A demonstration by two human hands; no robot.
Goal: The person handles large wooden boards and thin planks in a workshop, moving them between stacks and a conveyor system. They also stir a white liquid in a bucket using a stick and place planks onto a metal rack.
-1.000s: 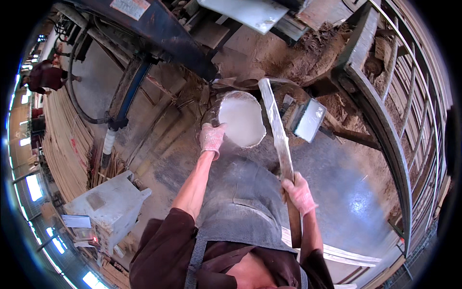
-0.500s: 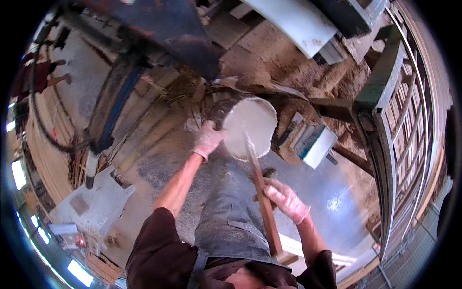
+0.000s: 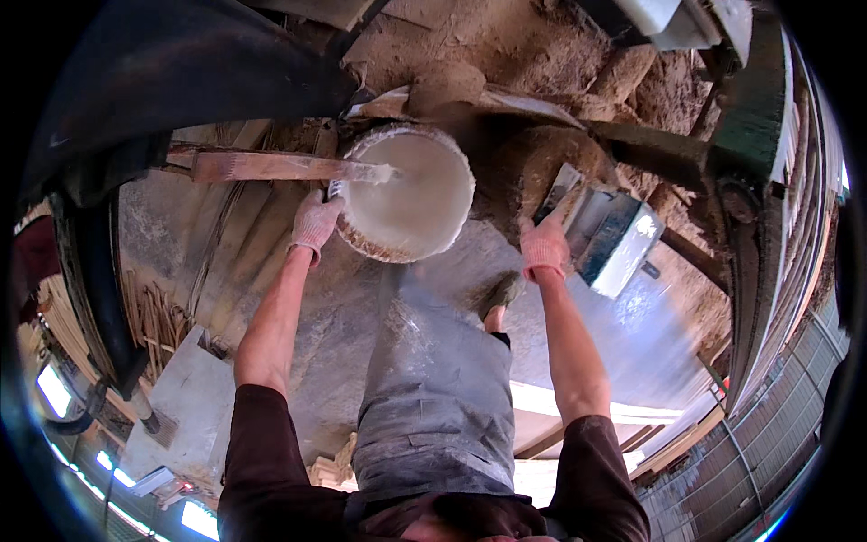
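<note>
Near the top centre of the frame stands a round bucket [image 3: 411,194] with a crusted rim, filled with a white, smooth liquid. The left hand [image 3: 314,223], in a pale knitted glove, is closed on the bucket's left edge. A flat wooden stick [image 3: 280,166] lies across the rim from the left, and its tip, coated white, rests over the liquid. It is hard to see if the left fingers also touch the stick.

The right hand [image 3: 545,246], also gloved, is at the centre right, its fingers curled on the corner of a flat metal piece [image 3: 562,191] that leans on a grey boxy container [image 3: 616,237]. How firmly it grips, I cannot tell, because the glove hides the fingertips.

Brown sawdust heaps [image 3: 551,63] cover the upper part. A white rectangular plate [image 3: 677,18], maybe a sign, is cut off at the upper right edge. A big dark machine part [image 3: 172,72] fills the upper left. A grey apron [image 3: 442,388] hides the person's legs, and only one shoe [image 3: 499,294] shows below the bucket.
</note>
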